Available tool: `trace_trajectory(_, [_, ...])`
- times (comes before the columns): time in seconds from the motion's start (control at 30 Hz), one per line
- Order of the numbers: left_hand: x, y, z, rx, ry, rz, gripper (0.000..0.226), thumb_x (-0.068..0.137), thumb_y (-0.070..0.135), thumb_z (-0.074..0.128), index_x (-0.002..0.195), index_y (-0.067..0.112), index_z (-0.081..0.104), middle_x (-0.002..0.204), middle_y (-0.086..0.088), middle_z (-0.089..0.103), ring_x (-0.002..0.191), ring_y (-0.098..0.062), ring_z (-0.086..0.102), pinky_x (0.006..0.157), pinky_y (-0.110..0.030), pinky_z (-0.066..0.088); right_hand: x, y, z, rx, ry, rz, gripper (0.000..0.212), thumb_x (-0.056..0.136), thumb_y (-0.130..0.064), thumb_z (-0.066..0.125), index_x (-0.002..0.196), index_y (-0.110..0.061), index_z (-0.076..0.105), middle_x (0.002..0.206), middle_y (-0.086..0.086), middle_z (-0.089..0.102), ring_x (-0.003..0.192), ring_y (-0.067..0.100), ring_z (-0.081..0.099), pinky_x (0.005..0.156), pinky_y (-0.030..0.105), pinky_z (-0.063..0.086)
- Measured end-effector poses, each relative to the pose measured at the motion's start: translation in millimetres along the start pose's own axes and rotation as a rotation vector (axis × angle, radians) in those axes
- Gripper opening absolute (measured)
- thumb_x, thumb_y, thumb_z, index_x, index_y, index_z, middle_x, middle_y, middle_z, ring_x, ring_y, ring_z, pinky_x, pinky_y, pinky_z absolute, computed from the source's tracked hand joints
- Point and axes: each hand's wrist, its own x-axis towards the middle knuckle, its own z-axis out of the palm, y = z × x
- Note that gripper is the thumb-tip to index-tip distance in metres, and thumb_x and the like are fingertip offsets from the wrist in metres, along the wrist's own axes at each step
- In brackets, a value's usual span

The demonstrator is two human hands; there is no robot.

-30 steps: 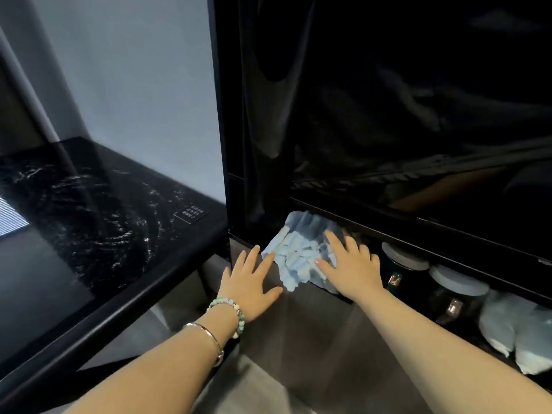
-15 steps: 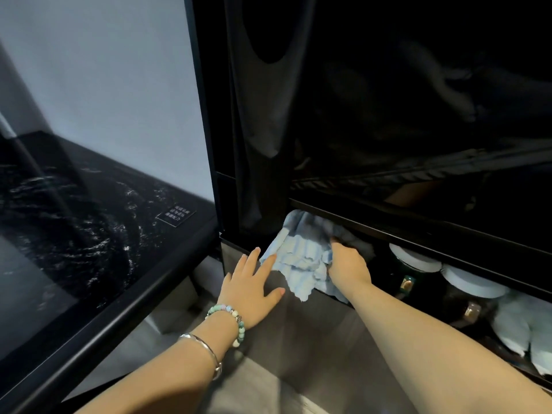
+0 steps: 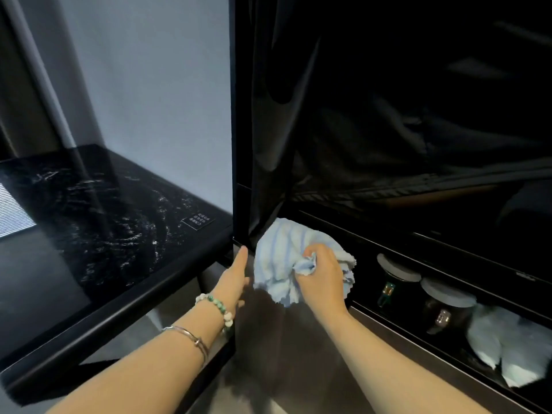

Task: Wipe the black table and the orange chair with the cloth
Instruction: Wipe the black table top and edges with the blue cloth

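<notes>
**Fetching the cloth, viewed over the person's forearms.** The right hand (image 3: pixel 321 276) is clenched round a bunched, pale blue striped cloth (image 3: pixel 276 255), holding it at the left end of a low shelf (image 3: pixel 418 343) under a dark cabinet (image 3: pixel 388 115). Whether the cloth's far edge touches the shelf cannot be told. The left hand (image 3: pixel 234 279) is released, with fingers straight and together, just beside the cloth and grasping nothing. Its tip is near the cabinet's black upright. A bead bracelet (image 3: pixel 215 306) and a thin bangle (image 3: pixel 191 336) sit on that wrist.

To the left, apart from the cloth, stands the black bench (image 3: pixel 104 222). Its glossy marbled top carries pale swirled marks and a small label (image 3: pixel 197 223) near the cabinet. Further right on the shelf are two lidded jars (image 3: pixel 394 282) and another pale cloth (image 3: pixel 501 345). The orange chair is not in view.

**Progress, as judged.** The task appears to be at its opening step: the cloth is in hand but lies on neither surface. The marks on the bench may be veining or smears, so no wiping can be confirmed. Both bench and chair appear left to do.
</notes>
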Motion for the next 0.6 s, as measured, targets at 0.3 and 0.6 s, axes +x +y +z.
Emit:
trace_trajectory(0.3, [-59, 59, -42, -0.015, 0.164, 0.277, 0.035, 0.097, 0.023, 0.045, 0.123, 0.002, 0.056, 0.087, -0.003, 0.064, 0.070, -0.015, 0.055, 0.065, -0.029, 0.048, -9, -88, -19, 0.353, -0.129, -0.135, 0.031, 0.076, 0.006, 0.056, 0.067, -0.021, 0.044, 0.065, -0.010, 0.044, 0.052, -0.003, 0.039, 0.050, 0.012, 0.031])
trace_trajectory(0.6, [-82, 96, -117, 0.630, 0.293, 0.758, 0.037, 0.078, 0.023, 0.072, 0.113, 0.013, 0.063, 0.115, -0.008, 0.058, 0.110, -0.024, 0.054, 0.096, -0.039, 0.045, 9, -161, 2, 0.594, -0.288, -0.155, 0.011, 0.081, 0.005, 0.052, 0.086, -0.004, 0.055, 0.077, 0.002, 0.053, 0.069, 0.011, 0.048, 0.059, 0.017, 0.042])
